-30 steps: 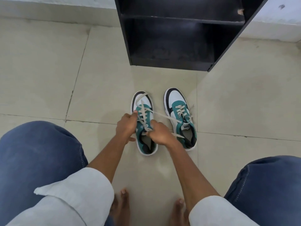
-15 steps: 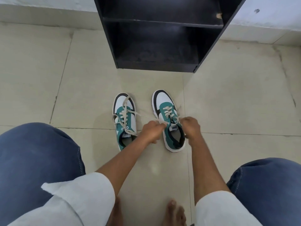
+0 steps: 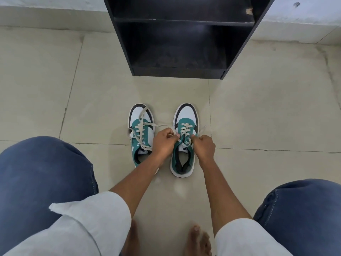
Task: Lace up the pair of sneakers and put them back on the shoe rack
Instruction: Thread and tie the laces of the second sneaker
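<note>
Sneakers stand side by side on the tiled floor (image 3: 258, 111) in the middle of the frame, toes pointing toward the black shoe rack (image 3: 238, 43) at the top centre. Both are teal, white and black with cream laces.

The right sneaker (image 3: 184, 159) sits between the two hands. The left hand (image 3: 164, 143) lies against its left edge, partly covering the heel side of the left sneaker (image 3: 141, 126), with its fingers (image 3: 172, 133) curled and pinching a cream lace end (image 3: 162, 126) that runs off toward the left sneaker's side. The right hand (image 3: 203, 146) rests at the right edge of the same shoe, fingers closed into a loose fist over the other lace end, a thin strand of which shows just above the knuckles. The pinch points of both hands lie level with the uppermost eyelets, just beside the tongue.

The left sneaker's lace is threaded but loose, one long end trailing over its white toe and another looping off its left side.

Each tongue carries a small white label with dark lettering; it is too small and partly hidden to read with certainty.

Blue jeans (image 3: 40, 182) fill the lower corners, rolled white sleeves (image 3: 96, 224) cover the forearms, and bare toes (image 3: 198, 239) show at the bottom edge.
</note>
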